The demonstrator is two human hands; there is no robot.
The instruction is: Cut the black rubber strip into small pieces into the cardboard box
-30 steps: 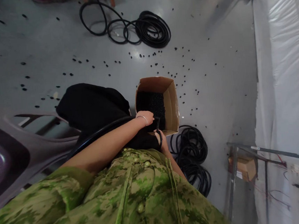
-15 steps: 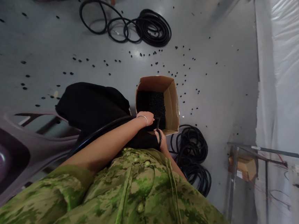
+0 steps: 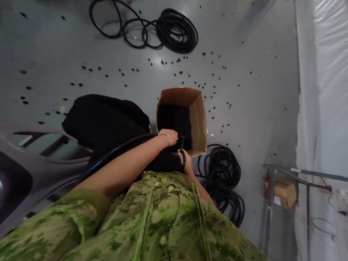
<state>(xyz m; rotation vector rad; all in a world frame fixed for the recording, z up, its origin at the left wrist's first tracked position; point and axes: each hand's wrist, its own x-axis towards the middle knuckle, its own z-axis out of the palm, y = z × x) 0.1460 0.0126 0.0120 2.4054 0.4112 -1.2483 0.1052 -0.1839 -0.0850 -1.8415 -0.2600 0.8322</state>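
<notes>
My left hand (image 3: 169, 137), with a bracelet at its wrist, is closed at the near rim of an open cardboard box (image 3: 198, 124). A black hose (image 3: 117, 149) runs along my left forearm into this hand. Close by on the right, my right hand (image 3: 187, 161) is closed around what looks like a pair of scissors (image 3: 182, 144), dark, with a looped handle and its tip pointing at the box. Many small black pieces (image 3: 181, 121) fill the bottom of the box. The hose end between my hands is too small to make out.
Coils of black hose lie on the floor, one ahead (image 3: 177, 30) and another at right (image 3: 223, 171). Small black pieces are scattered around. A purple plastic chair (image 3: 2, 182) stands at left. A metal frame (image 3: 270, 203) and a smaller carton (image 3: 284, 194) are at right.
The whole view has shifted slightly. Both hands stay at the box's near rim, with the hose and the scissors still held.
</notes>
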